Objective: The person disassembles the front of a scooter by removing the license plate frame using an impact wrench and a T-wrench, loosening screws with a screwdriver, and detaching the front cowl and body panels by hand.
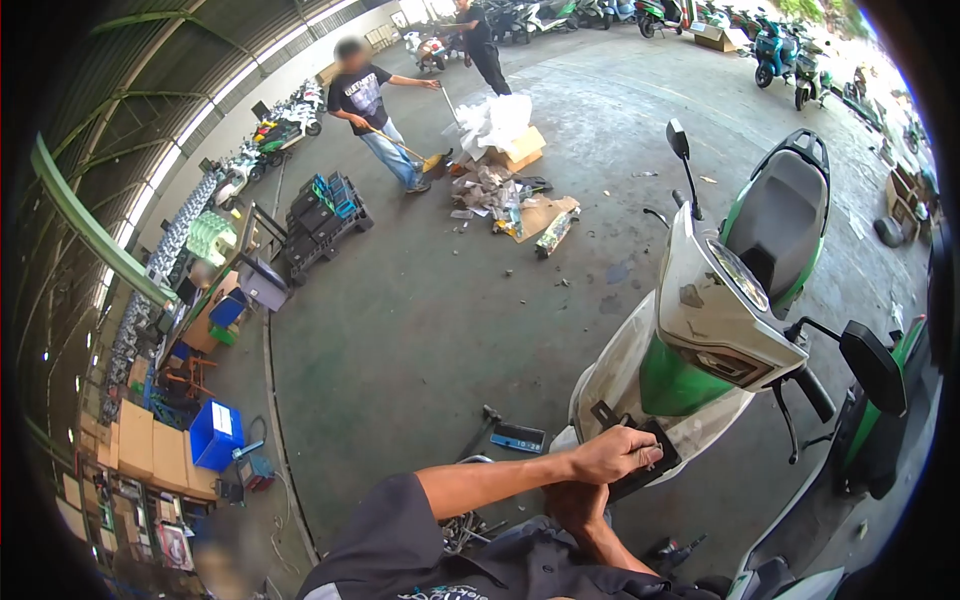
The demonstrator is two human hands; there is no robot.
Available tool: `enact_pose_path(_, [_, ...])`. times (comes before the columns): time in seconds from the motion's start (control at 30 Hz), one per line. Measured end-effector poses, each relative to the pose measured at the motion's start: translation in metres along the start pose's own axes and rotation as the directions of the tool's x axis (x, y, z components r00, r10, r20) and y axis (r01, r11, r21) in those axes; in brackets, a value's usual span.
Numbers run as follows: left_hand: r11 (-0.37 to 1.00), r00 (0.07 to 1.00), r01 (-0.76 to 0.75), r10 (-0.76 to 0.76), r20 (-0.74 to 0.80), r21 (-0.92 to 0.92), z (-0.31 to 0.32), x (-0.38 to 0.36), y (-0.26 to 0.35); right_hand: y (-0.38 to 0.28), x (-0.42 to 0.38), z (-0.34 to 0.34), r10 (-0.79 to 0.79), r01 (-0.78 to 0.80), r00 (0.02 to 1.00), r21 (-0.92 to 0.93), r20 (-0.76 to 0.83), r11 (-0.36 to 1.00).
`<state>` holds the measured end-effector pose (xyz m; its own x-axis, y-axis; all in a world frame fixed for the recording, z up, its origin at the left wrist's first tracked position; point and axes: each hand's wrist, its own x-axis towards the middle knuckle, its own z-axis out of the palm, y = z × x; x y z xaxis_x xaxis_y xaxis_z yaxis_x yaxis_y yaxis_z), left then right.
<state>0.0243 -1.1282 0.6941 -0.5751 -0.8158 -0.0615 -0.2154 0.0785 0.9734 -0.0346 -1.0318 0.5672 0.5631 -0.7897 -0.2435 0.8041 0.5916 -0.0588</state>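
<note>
A white and green scooter point(700, 300) stands in front of me, its front end toward me. My left hand point(622, 455) is closed, fingers curled, against the black plate-like bracket point(650, 462) low on the scooter's front. Just below the left wrist, my right hand point(577, 505) is also curled, partly covered by the left forearm. What either hand grips is hidden. On the floor to the left lies a small blue number plate point(517, 437), with a hammer-like tool point(490, 412) close by. Several metal tools point(465, 530) lie near my body.
One person point(365, 100) holds a broom beside a rubbish heap point(505, 195); another person point(480, 45) stands behind. Black crates point(325, 215) stand at left, cardboard boxes point(150, 445) and a blue bin point(215, 435) lower down. The scooter's mirror point(873, 367) sticks out rightward, near another scooter point(880, 430).
</note>
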Motion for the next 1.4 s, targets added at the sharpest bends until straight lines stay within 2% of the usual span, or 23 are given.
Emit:
enact_pose_path(0.1, [0.999, 0.999, 0.038, -0.037, -0.03, 0.031, -0.003, -0.003, 0.003, -0.005, 0.0, -0.006, 0.03, -0.027, 0.999, -0.162, 0.013, 0.986])
enact_pose_path(0.13, [1.0, 0.998, 0.025, -0.026, -0.057, -0.002, 0.0, -0.003, 0.0, -0.003, 0.002, -0.009, -0.057, 0.061, 0.998, -0.68, 0.027, 0.73])
enact_pose_path(0.2, [0.999, 0.997, -0.002, -0.001, -0.079, -0.039, 0.001, -0.002, 0.001, -0.006, 0.002, -0.005, -0.133, 0.113, 0.987, -0.971, 0.086, 0.212])
enact_pose_path(0.23, [0.99, 0.996, 0.067, -0.074, -0.049, -0.127, -0.001, -0.003, 0.004, -0.01, -0.001, 0.027, -0.08, 0.036, 0.996, -0.724, -0.026, 0.689])
enact_pose_path(0.27, [0.967, 0.99, 0.138, -0.144, -0.011, -0.212, -0.001, -0.003, 0.007, -0.014, -0.004, 0.044, 0.023, -0.047, 0.995, -0.264, -0.093, 0.963])
enact_pose_path(0.4, [0.908, 0.987, 0.119, -0.153, -0.054, -0.403, 0.0, 0.001, -0.011, -0.025, 0.009, 0.007, -0.061, 0.099, 0.995, -0.708, 0.079, 0.699])
enact_pose_path(0.43, [0.895, 0.979, 0.082, -0.154, -0.132, -0.438, 0.001, 0.003, -0.012, -0.037, 0.004, 0.031, 0.139, -0.106, 0.989, -0.416, 0.049, 0.903])
enact_pose_path(0.47, [0.896, 0.983, 0.07, -0.138, -0.124, -0.439, -0.002, 0.003, -0.018, -0.047, 0.0, 0.044, 0.327, -0.322, 0.94, -0.069, 0.094, 0.944])
enact_pose_path(0.53, [0.623, 0.861, -0.201, -0.257, -0.44, -0.756, -0.005, 0.004, -0.029, -0.074, 0.001, 0.041, 0.448, -0.429, 0.889, -0.17, 0.096, 0.887])
enact_pose_path(0.6, [0.584, 0.794, -0.306, -0.28, -0.54, -0.752, 0.006, 0.0, -0.035, -0.09, 0.005, 0.057, 0.33, -0.495, 0.868, -0.615, -0.371, 0.614])
enact_pose_path(0.67, [0.543, 0.703, -0.422, -0.31, -0.64, -0.726, -0.003, 0.003, -0.037, -0.104, -0.006, 0.068, 0.425, -0.538, 0.842, -0.573, -0.332, 0.619])
enact_pose_path(0.73, [0.435, 0.554, -0.577, -0.413, -0.723, -0.691, -0.001, 0.004, -0.04, -0.106, -0.02, 0.083, 0.101, -0.209, 0.976, -0.953, -0.19, 0.22])
enact_pose_path(0.77, [0.416, 0.503, -0.662, -0.371, -0.781, -0.624, 0.003, 0.001, -0.043, -0.118, -0.014, 0.086, 0.149, -0.065, 0.985, -0.986, -0.088, -0.151])
enact_pose_path(0.8, [0.397, 0.499, -0.675, -0.375, -0.781, -0.622, 0.007, -0.004, -0.047, -0.127, -0.009, 0.097, 0.151, -0.073, 0.984, -0.982, -0.099, -0.174])
enact_pose_path(0.87, [0.248, 0.326, -0.848, -0.452, -0.831, -0.468, 0.008, -0.015, -0.052, -0.146, 0.018, 0.145, 0.399, 0.121, 0.913, -0.882, -0.081, -0.455])
enact_pose_path(0.9, [0.26, 0.272, -0.855, -0.51, -0.816, -0.448, 0.013, -0.024, -0.057, -0.156, 0.034, 0.161, 0.438, -0.031, 0.876, -0.93, -0.203, -0.367])
enact_pose_path(1.03, [0.259, 0.128, -0.916, -0.533, -0.837, -0.305, 0.053, -0.045, -0.071, -0.172, 0.08, 0.176, 0.484, -0.157, 0.841, -0.966, -0.241, -0.207])
enact_pose_path(1.1, [0.269, 0.084, -0.926, -0.541, -0.837, -0.267, 0.069, -0.041, -0.069, -0.176, 0.101, 0.127, 0.453, -0.35, 0.886, -0.789, -0.103, 0.505])
enact_pose_path(1.13, [0.444, 0.012, -0.853, -0.509, -0.861, -0.274, 0.09, -0.031, -0.068, -0.166, 0.101, 0.126, 0.459, -0.377, 0.88, -0.771, -0.125, 0.513])
enact_pose_path(1.2, [0.582, -0.042, -0.751, -0.514, -0.857, -0.312, 0.137, -0.019, -0.061, -0.141, 0.107, 0.131, 0.248, -0.16, 0.966, -0.919, -0.071, 0.361])
enact_pose_path(1.27, [0.824, -0.211, -0.512, -0.394, -0.895, -0.242, 0.147, -0.006, -0.055, -0.133, 0.125, 0.128, 0.356, 0.114, 0.928, -0.993, 0.113, 0.019])
enact_pose_path(1.33, [0.794, -0.278, -0.586, -0.388, -0.879, -0.165, 0.165, 0.008, -0.075, -0.119, 0.132, 0.154, 0.509, -0.057, 0.856, -0.995, -0.092, -0.085])
enact_pose_path(1.4, [0.938, -0.004, -0.346, -0.003, -1.0, -0.002, 0.15, -0.004, -0.06, -0.099, 0.139, 0.159, 0.64, 0.179, 0.76, -0.912, -0.11, -0.369])
